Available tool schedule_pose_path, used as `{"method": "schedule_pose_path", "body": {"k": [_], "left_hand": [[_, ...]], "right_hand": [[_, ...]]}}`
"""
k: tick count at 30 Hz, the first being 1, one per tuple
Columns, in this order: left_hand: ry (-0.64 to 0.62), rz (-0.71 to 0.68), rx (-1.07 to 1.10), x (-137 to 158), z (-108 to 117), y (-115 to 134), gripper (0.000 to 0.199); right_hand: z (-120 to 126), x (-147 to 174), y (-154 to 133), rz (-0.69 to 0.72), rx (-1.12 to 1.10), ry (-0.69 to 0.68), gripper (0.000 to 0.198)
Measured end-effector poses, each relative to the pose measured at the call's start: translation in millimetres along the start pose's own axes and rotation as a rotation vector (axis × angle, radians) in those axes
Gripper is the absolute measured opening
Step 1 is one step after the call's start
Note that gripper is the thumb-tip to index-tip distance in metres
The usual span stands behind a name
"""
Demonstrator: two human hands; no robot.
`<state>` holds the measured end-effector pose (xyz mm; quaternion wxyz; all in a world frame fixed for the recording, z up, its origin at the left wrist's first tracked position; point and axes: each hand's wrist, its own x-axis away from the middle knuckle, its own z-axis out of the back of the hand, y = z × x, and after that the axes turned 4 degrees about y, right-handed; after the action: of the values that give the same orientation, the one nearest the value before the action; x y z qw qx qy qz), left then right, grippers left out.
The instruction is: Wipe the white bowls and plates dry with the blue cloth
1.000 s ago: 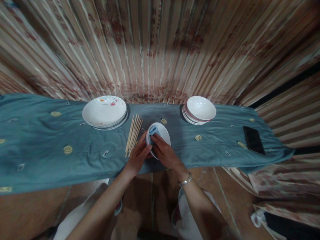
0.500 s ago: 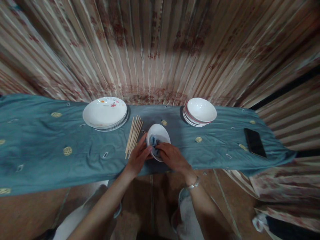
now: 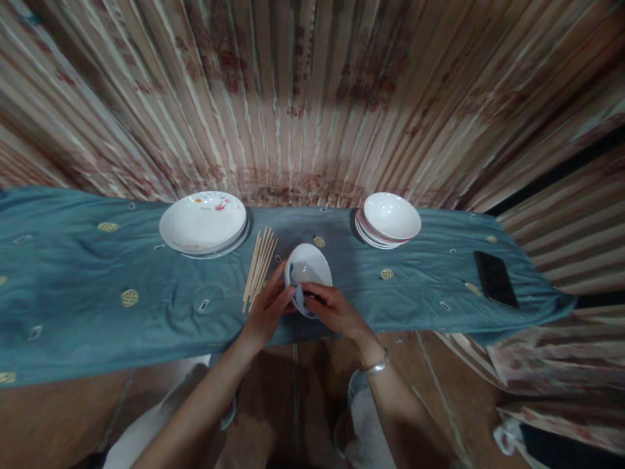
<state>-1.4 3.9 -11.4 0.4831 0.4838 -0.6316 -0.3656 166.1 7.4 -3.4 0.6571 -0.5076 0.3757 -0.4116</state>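
Several round white glazed plates with a floral print (image 3: 202,225) sit stacked near the far edge of a long table draped in teal, pineapple-patterned fabric (image 3: 88,326), left of its middle. Just to their right, a loose bundle of slim pale wooden chopsticks (image 3: 260,268) lies pointing from the near edge towards the far one.

Beside the chopsticks, near the middle of the table's near edge, a person's left hand (image 3: 267,303) cups a small white ceramic bowl (image 3: 316,264), thumb over the rim and fingers curled behind the outer wall, partly hidden. The bowl tilts, its mouth tipped towards the right; whether its base touches the table cannot be told.

A crumpled pale-blue cloth (image 3: 299,298) lies along the bowl's left inner side, its visible strip running roughly from far to near. It is immediately left of the right hand (image 3: 336,311), whose thumb and bent fingers appear to pinch it; the left thumb is close too.

Farther right, white round bowls, some red-banded (image 3: 392,216), stand stacked near the far edge, and a black rectangular phone (image 3: 495,279) lies towards the right end.
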Motion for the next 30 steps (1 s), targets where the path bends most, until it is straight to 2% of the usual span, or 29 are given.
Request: {"method": "schedule_pose_path", "body": {"k": [7,15,24,30], "left_hand": [[-0.03,0.034,-0.006,5.9,-2.1,12.0,0.095],[-0.044,-0.005,0.0,2.2,0.6,0.4,0.089],[-0.091,-0.006,-0.014,7.0,-0.7,9.8,0.085],[-0.093,0.004,-0.006,7.0,-0.5,9.2,0.087]], "right_hand": [[-14.7,-5.1,6.3,0.064,-0.008,0.175,0.043],[-12.2,-17.6,6.8,0.177,0.143,0.285,0.048],[1.1,-29.4,21.9,0.12,0.216,0.355,0.05],[11.4,-31.0,36.6,0.054,0.353,0.423,0.051]]}}
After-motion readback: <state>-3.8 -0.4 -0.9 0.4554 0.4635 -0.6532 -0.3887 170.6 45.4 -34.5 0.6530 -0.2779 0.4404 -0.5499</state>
